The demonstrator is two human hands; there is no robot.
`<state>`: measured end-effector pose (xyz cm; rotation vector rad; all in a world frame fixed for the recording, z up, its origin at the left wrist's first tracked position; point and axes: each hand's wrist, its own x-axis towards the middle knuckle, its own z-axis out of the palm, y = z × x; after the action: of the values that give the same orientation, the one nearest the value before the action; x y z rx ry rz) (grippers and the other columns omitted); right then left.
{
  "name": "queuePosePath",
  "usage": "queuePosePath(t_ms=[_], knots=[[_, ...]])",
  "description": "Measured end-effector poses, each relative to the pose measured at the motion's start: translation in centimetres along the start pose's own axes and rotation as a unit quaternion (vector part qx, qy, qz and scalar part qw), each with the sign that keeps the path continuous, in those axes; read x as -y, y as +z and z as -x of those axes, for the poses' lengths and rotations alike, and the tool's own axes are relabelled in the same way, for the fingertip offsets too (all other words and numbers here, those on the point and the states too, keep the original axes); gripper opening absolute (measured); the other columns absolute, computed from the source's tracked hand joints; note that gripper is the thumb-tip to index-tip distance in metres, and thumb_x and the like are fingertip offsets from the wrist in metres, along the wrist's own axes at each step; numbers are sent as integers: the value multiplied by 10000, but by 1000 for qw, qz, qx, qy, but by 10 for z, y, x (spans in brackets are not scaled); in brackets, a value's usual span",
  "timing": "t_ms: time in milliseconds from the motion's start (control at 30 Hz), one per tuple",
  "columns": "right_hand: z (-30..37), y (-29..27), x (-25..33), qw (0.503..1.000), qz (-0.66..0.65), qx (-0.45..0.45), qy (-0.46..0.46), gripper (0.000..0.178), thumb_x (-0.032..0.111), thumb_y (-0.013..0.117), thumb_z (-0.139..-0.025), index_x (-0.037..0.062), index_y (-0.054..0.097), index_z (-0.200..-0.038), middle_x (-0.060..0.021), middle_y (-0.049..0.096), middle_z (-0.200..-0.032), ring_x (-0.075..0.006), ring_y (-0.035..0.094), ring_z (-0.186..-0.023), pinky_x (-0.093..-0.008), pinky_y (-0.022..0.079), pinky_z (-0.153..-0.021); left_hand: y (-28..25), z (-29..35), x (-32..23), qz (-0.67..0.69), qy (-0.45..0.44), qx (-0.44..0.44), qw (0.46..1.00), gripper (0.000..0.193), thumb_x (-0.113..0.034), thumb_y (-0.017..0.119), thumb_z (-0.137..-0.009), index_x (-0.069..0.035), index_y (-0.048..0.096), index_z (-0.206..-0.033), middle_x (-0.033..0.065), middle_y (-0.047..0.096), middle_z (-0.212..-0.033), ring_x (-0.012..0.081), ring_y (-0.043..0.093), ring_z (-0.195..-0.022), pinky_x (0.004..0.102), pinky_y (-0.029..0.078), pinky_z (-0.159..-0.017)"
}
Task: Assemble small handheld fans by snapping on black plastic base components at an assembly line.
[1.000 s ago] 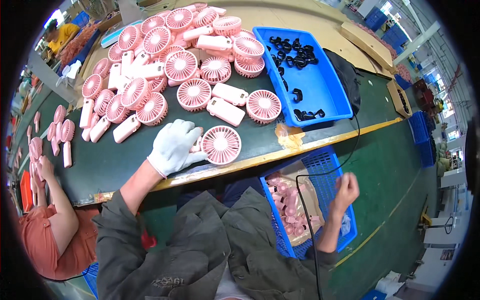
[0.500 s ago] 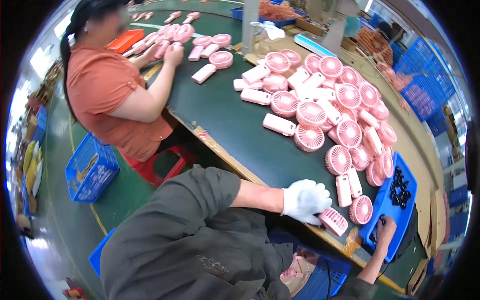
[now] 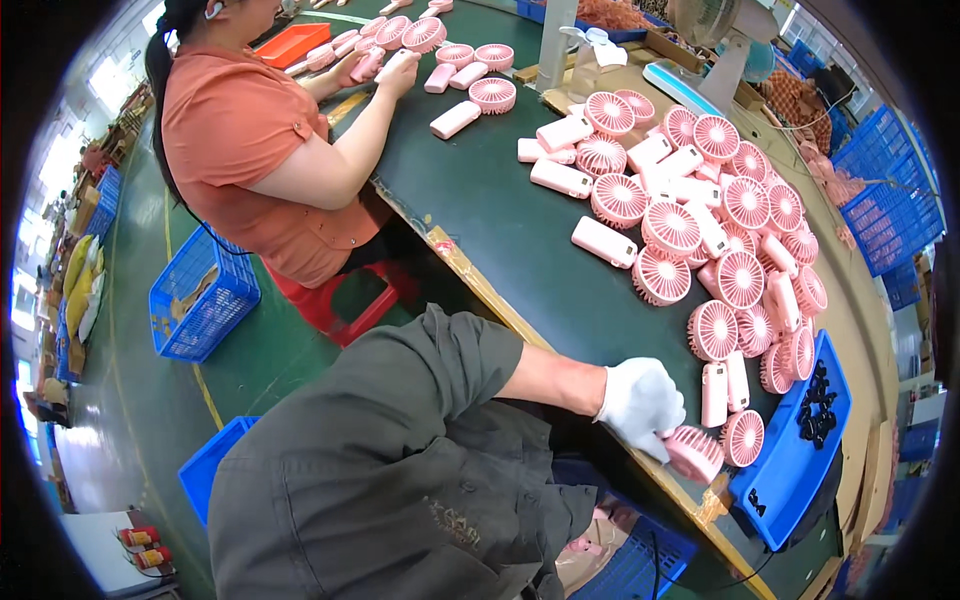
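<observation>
My left hand (image 3: 642, 408), in a white glove, is closed on a pink handheld fan (image 3: 695, 453) at the front edge of the green table. The fan's round ribbed head sticks out from my fingers, slightly blurred; its handle is hidden. Just beyond it lie another pink fan (image 3: 743, 437) and two pale pink handles. A large heap of pink fans (image 3: 672, 228) spreads over the table further back. To the right of my hand, a blue tray (image 3: 775, 488) holds small black parts (image 3: 818, 408). My right hand is not in view.
At the far left of the table, a person (image 3: 240, 150) in an orange shirt handles pink fans. A red stool (image 3: 350, 310) and blue crates (image 3: 205, 295) stand on the floor to the left. A metal desk fan (image 3: 735, 40) stands at the back.
My right hand has left the blue tray and gone out of view. The whole view has shifted, with the table now further right. My left hand keeps hold of the fan, now tilted.
</observation>
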<state>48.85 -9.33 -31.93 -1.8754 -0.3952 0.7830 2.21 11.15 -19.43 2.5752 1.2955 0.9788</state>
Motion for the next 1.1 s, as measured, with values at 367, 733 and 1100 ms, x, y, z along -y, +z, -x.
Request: queuePosePath(t_ms=[367,733,1100], knots=[[168,204,61,896,-48,413,-154,162,-35,716,-775,-12,619,-902,-15,568,-882,-97,536,-811,-232,439,-670,-18,31,-18,565,-372,-86,732,240,-186,664,-888,15,667,-1020,46,673,-904,104,618,-834,239,493,-737],[192,263,157,801,-265,519,-136,163,48,700,-869,-103,641,-876,-77,585,-926,-110,576,-669,-223,499,-541,-40,24,-61,253,-200,-2,946,337,-348,753,-693,-81,694,-890,130,666,-758,304,660,-686,332,517,-613],[190,269,114,851,-236,448,-140,467,337,385,-1047,-69,616,-1046,-71,628,-904,-136,589,-806,-278,488,-670,-19,35,-59,290,-288,10,913,267,-246,711,-765,16,658,-776,155,632,-645,195,656,-574,313,490,-549]])
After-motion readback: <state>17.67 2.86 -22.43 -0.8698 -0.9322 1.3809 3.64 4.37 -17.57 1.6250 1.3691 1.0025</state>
